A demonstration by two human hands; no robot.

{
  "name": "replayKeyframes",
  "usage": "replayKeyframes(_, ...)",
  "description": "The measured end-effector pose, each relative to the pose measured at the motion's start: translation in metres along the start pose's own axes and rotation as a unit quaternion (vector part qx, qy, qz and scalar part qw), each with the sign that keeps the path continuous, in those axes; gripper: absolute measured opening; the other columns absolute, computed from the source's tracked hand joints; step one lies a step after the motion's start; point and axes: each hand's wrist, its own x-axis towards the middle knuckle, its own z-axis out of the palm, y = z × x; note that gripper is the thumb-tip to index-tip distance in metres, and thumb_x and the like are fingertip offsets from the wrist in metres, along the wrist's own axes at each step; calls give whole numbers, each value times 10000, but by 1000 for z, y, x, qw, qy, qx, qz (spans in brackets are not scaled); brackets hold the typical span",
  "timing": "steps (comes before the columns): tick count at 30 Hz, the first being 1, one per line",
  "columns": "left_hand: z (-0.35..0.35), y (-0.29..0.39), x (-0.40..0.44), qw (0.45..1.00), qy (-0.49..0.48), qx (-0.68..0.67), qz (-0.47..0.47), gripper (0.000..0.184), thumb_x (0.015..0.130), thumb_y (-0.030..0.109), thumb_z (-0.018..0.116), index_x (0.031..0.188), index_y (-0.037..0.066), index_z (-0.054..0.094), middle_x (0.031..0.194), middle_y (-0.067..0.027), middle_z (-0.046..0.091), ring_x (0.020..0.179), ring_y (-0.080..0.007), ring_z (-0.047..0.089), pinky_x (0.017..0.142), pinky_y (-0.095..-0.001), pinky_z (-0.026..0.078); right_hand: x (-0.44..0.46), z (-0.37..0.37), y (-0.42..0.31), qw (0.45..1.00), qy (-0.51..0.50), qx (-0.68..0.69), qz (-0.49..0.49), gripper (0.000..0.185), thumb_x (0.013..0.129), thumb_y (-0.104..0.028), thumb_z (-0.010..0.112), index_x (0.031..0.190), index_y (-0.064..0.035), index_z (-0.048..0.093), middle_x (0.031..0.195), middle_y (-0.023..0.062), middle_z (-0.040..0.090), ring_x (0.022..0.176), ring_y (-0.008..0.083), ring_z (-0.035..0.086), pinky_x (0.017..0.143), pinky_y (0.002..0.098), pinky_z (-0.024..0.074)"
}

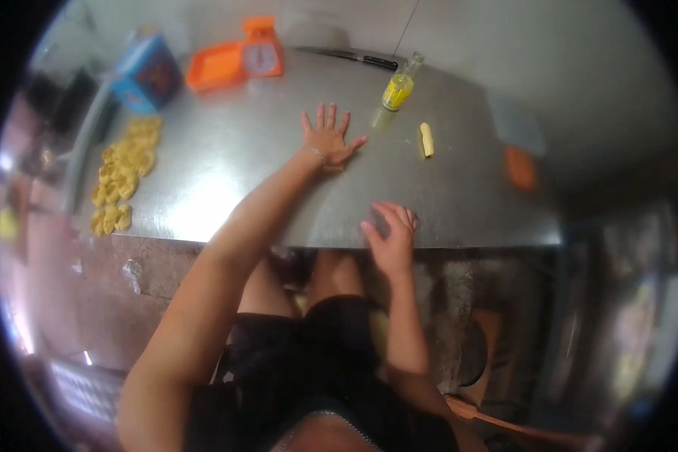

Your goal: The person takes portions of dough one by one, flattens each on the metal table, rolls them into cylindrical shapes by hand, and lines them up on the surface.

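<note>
My left hand [329, 139] is pressed palm down on the steel table [264, 181], fingers spread wide. A bit of yellowish dough [334, 169] shows at the heel of that palm, mostly hidden under it. Over the table's front edge is my right hand [393, 232], fingers loosely curved, thumb apart, with nothing visible in it. A short roll of yellow dough [427, 140] lies beyond the right hand. Many flattened yellow dough pieces [124, 166] overlap in a row along the table's left side.
An orange kitchen scale [261, 56] stands at the back beside an orange tray [215, 66]. Left of them is a blue box [146, 74]. A black-handled knife [365, 59] lies by the wall near a yellow-labelled bottle [399, 89]. A blurred orange item [520, 167] is at right.
</note>
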Motion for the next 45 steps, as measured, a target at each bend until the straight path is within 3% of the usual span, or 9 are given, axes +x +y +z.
replayKeyframes(5, 7, 11, -145, 995, 59, 7, 86, 952, 998, 768, 442, 1658, 84, 413, 1724, -265, 329, 1628, -463, 226, 1283, -702, 101, -2, 3, -3, 1000, 8, -13, -7, 427, 866, -212, 842, 1250, -51, 744, 1261, 107, 695, 1209, 319, 595, 1085, 457, 409)
replayKeyframes(7, -14, 3, -196, 989, 95, -4, 116, 910, 989, 725, 528, 1648, 104, 439, 1736, -246, 313, 1640, -457, 190, 1279, -709, 100, 0, 3, -5, 1000, 3, -6, 2, 431, 866, -214, 843, 1253, -53, 745, 1258, 107, 698, 1210, 319, 596, 1086, 456, 411)
replayKeyframes(9, -37, -16, -222, 985, 126, -18, 114, 896, 984, 706, 568, 1641, 109, 450, 1743, -238, 303, 1644, -455, 176, 1280, -707, 99, 6, 2, -9, 1000, 1, -8, 3, 455, 856, -214, 853, 1268, -57, 743, 1254, 113, 704, 1220, 328, 597, 1079, 459, 425)
replayKeyframes(12, -42, -72, -238, 980, 191, -57, 20, 780, 993, 520, 701, 1610, 95, 482, 1752, -218, 292, 1646, -459, 158, 1281, -693, 143, 19, 13, -16, 999, -37, 18, -1, 496, 837, -221, 870, 1284, -52, 736, 1248, 123, 704, 1224, 342, 595, 1071, 467, 437)
replayKeyframes(20, 7, -137, -216, 966, 239, -95, -28, 603, 1028, 431, 694, 1480, 44, 596, 1717, -251, 345, 1630, -470, 205, 1297, -636, 179, 47, 72, -68, 991, -114, -33, -70, 620, 780, -252, 916, 1325, -32, 720, 1242, 133, 676, 1211, 349, 582, 1062, 475, 440)
replayKeyframes(28, 4, -137, -218, 948, 275, -161, -22, 489, 1034, 396, 687, 1366, 37, 672, 1623, -269, 488, 1594, -470, 307, 1304, -608, 195, 52, 68, -83, 988, -146, -27, -27, 425, 746, -182, 916, 1105, -79, 713, 1187, 113, 659, 1177, 332, 596, 1016, 457, 434)
replayKeyframes(38, 0, -134, -218, 962, 238, -135, -19, 431, 1027, 386, 692, 1301, 53, 706, 1588, -256, 536, 1581, -463, 338, 1299, -616, 198, 51, 74, -75, 982, -174, -19, -68, 358, 761, -188, 891, 1073, -82, 753, 1102, 91, 675, 1150, 321, 610, 1020, 458, 441)
replayKeyframes(44, 0, -134, -218, 956, 244, -158, -29, 382, 1021, 338, 697, 1258, 40, 731, 1594, -253, 534, 1581, -465, 338, 1306, -602, 188, 58, 69, -73, 985, -164, 24, -56, 273, 773, -149, 851, 1013, -50, 766, 934, 99, 685, 870, 308, 672, 816, 431, 542)
replayKeyframes(45, 2, -134, -218, 957, 247, -151, -29, 382, 1019, 330, 697, 1253, 31, 733, 1603, -250, 528, 1585, -464, 331, 1308, -600, 183, 61, 65, -72, 982, -163, 96, -16, 271, 769, -128, 852, 1011, -41, 766, 898, 93, 676, 821, 267, 669, 769, 400, 544)
